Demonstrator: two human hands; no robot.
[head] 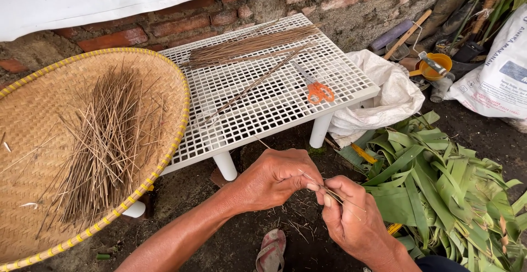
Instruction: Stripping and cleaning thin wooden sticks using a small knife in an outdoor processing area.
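We pinch a thin stick (329, 191) between our left hand (274, 177) and right hand (351, 220), both closed on it, in front of the white grid table (263, 107). Farther off, orange scissors (318, 91) lie near its right edge; a stick bundle (247, 47) lies along its far edge.

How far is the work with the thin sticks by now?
Done: many short sticks lie on the woven tray. In hand: the left hand and right hand pinch one thin stick. Left: long sticks on the white table.
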